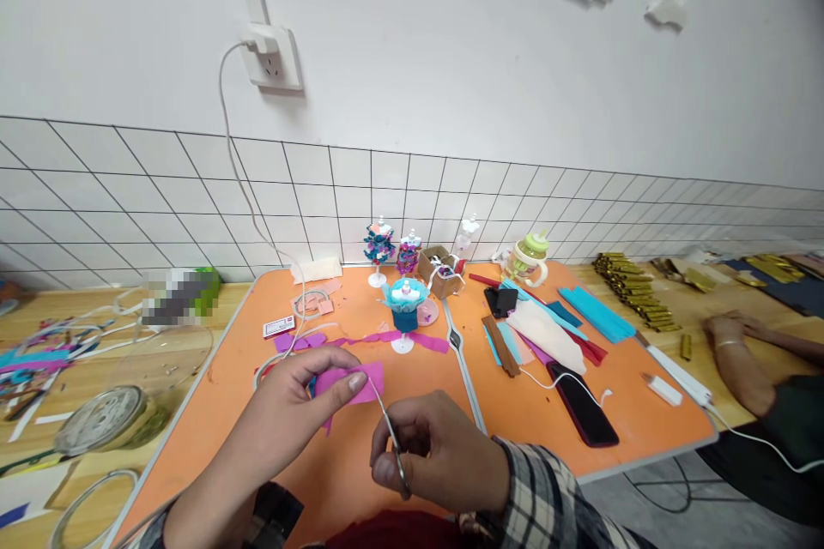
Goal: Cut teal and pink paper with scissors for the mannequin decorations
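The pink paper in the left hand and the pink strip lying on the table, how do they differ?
The held pink paper is a broad piece; the pink strip is long and narrow. The held pink paper is pinched by the left hand near the scissors above the orange table; the pink strip lies flat on it, untouched. Both look magenta.

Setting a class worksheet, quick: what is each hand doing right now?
The left hand is closed on the pink paper.
The right hand is closed on the scissors, blades at the paper.
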Demonstrator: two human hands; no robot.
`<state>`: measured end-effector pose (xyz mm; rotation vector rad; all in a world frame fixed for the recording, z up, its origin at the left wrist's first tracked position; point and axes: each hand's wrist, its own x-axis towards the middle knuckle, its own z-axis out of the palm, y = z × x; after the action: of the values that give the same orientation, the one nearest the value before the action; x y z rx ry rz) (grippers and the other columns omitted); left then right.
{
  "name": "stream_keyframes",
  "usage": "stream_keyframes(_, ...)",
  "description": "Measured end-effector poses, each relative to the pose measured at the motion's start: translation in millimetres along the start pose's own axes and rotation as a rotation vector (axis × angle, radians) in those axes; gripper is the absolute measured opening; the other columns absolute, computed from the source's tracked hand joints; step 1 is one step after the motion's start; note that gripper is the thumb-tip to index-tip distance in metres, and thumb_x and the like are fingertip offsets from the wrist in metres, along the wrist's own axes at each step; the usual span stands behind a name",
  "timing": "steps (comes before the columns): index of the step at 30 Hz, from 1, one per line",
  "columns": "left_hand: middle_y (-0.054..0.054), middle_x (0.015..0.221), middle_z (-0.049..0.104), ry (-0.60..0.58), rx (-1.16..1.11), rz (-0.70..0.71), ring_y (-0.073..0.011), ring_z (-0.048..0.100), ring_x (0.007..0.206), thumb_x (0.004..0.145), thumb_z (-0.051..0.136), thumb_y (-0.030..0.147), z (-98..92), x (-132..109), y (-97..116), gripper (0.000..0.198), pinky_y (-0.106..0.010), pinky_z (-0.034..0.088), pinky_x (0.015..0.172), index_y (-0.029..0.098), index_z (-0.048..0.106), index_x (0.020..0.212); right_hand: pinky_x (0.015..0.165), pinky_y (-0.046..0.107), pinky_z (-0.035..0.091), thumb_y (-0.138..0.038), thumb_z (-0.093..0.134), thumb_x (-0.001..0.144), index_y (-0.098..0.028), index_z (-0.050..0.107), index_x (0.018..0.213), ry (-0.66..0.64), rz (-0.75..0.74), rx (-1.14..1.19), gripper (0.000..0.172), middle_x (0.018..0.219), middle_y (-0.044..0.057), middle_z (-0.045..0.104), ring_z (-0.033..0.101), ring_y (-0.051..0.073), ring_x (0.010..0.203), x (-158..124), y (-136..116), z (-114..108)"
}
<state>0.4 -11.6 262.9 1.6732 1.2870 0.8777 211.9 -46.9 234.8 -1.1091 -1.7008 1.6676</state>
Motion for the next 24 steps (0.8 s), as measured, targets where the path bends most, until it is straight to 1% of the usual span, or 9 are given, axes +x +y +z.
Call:
stream_keyframes(6,-0.001,0.069,0.067,0.001,0.013,-0.022,-0.0178,0.059,0.06,0.083,0.069,0.051,0.8,2.0,-1.9,0.03,-0.026,0.049,0.055,0.023,0.074,0.076,0.048,0.017,0.038,-0.034,0.076,0.079,-0.014,0.068,0.078,-0.007,0.005,0.039,0.021,0.056,-0.003,0.058,0.053,0.008,0.05,-1.8,-0.2,1.9)
stream_keyframes(9,-0.001,0.07,0.07,0.027,0.042,0.005,-0.0197,0.063,0.066,0.082,0.07,0.049,0.2,2.5,-1.2,0.027,-0.027,0.05,0.061,0.023,0.075,0.075,0.047,0.017,0.038,-0.033,0.076,0.079,-0.015,0.067,0.077,-0.006,0.019,0.061,0.021,0.055,-0.004,0.057,0.053,0.008,0.049,-2.4,-0.1,2.4)
stream_keyframes(13,-0.001,0.072,0.072,0.041,0.053,0.01,-0.0214,0.065,0.071,0.081,0.07,0.048,0.0,1.4,-0.2,0.025,-0.028,0.05,0.066,0.024,0.075,0.074,0.05,0.017,0.04,-0.033,0.075,0.081,-0.015,0.068,0.078,-0.009,-0.015,0.057,0.019,0.057,-0.003,0.059,0.056,0.009,0.051,-2.6,0.3,2.8)
stream_keyframes(19,-0.001,0.069,0.071,0.028,0.03,0.016,-0.0206,0.063,0.068,0.081,0.07,0.047,0.1,-0.2,-0.6,0.024,-0.028,0.049,0.064,0.025,0.075,0.074,0.047,0.016,0.038,-0.032,0.076,0.08,-0.015,0.067,0.076,0.001,-0.009,0.043,0.02,0.054,-0.004,0.057,0.053,0.008,0.048,-1.9,1.4,3.8)
stream_keyframes(24,-0.001,0.068,0.069,0.011,0.035,0.002,-0.0202,0.061,0.066,0.083,0.067,0.051,-0.3,0.2,-0.8,0.029,-0.027,0.047,0.06,0.025,0.074,0.074,0.048,0.016,0.039,-0.032,0.076,0.08,-0.015,0.069,0.079,0.004,0.001,0.046,0.019,0.053,-0.005,0.056,0.054,0.008,0.048,-2.6,-0.3,3.1)
